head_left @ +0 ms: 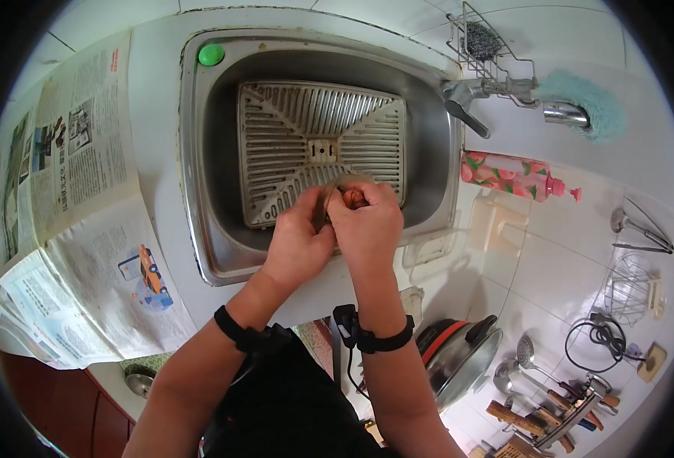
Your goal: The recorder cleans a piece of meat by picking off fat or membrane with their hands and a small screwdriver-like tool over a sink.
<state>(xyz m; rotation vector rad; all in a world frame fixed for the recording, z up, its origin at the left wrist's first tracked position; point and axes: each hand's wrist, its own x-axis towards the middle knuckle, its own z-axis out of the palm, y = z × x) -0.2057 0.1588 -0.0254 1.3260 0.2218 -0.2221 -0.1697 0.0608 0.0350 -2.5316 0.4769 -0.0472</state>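
Note:
Both my hands meet above the near edge of a metal slotted range hood filter (268, 153), which lies in the stainless steel sink (436, 153). My left hand (300, 238) is closed, its fingers curled inward beside the right. My right hand (369, 229) is also closed, fingers bent toward the left ones. Between them shows a small, thin brownish item (329, 200), mostly hidden by the fingers; I cannot make out its kind. A reddish-brown bit shows among the right fingers. Black bands circle both wrists.
Newspaper (85, 153) covers the counter at left. A green round object (211, 54) sits on the sink's far left corner. The faucet (467, 99) and a pink patterned bottle (505, 175) stand right. A lidded pot (459, 355) and hanging utensils (551, 397) are at lower right.

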